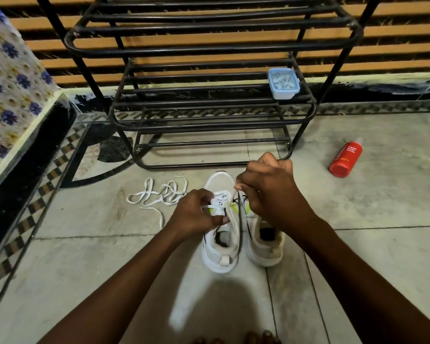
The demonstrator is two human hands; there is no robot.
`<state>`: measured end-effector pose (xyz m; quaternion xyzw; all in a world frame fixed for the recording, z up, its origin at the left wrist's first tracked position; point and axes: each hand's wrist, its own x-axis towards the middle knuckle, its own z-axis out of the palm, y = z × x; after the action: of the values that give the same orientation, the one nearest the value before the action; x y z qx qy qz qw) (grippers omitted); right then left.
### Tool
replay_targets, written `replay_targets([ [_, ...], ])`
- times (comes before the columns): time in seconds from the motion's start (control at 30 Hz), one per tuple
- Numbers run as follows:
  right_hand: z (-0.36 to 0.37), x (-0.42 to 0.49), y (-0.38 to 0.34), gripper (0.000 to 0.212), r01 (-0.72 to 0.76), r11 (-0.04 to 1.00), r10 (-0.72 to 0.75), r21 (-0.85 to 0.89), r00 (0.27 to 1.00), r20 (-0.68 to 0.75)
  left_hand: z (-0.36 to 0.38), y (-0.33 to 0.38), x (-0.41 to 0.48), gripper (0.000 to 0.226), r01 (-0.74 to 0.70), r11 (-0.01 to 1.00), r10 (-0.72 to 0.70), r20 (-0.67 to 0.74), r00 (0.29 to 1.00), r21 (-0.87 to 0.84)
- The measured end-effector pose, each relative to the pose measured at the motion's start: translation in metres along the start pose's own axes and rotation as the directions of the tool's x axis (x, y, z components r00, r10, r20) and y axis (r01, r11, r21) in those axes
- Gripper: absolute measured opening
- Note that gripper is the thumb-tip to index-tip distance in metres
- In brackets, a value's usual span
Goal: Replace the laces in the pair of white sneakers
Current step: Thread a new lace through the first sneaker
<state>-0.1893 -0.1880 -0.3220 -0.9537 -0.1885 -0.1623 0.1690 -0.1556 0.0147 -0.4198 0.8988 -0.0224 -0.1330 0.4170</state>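
Head cam: L hand (196, 216) grips one white sneaker (220, 247) by the eyelets. R hand (268, 192) pinches its lace (233, 196), held taut upward.

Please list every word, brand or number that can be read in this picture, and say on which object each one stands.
"FOAM BODY WASH": on the red bottle lying on the floor.
Other print along the same bottle: too blurred to read.
White sneakers: black marks only, no readable words.
Plastic box on the rack: no text shows.
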Motion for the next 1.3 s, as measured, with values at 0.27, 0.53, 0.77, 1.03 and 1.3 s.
replay_targets([
  [0.27, 0.001, 0.003, -0.002, 0.012, -0.104, 0.993, 0.108, 0.047, 0.990, -0.094, -0.018, 0.051, -0.008, 0.039, -0.216, 0.824, 0.303, 0.084, 0.949, -0.524],
  [0.53, 0.001, -0.002, 0.010, 0.015, -0.133, 0.947, 0.184, 0.291, 0.971, -0.156, -0.036, 0.071, 0.004, 0.014, 0.052, 0.576, -0.035, 0.039, 0.999, -0.816],
  [0.77, 0.012, -0.015, 0.030, 0.019, -0.274, 0.952, 0.265, 0.138, 0.961, 0.080, -0.042, 0.053, 0.013, 0.020, 0.230, 0.266, -0.291, 0.149, 0.945, -0.936],
  [1.03, 0.021, -0.030, 0.041, 0.015, -0.375, 0.923, 0.355, 0.083, 0.916, 0.189, -0.039, 0.044, 0.023, 0.015, 0.215, 0.257, -0.270, 0.143, 0.952, -0.942],
  [1.3, 0.033, -0.026, 0.022, 0.011, -0.558, 0.492, 0.586, 0.669, 0.780, 0.219, -0.017, 0.038, 0.011, 0.039, 0.013, 0.877, -0.073, -0.106, 0.992, -0.481],
])
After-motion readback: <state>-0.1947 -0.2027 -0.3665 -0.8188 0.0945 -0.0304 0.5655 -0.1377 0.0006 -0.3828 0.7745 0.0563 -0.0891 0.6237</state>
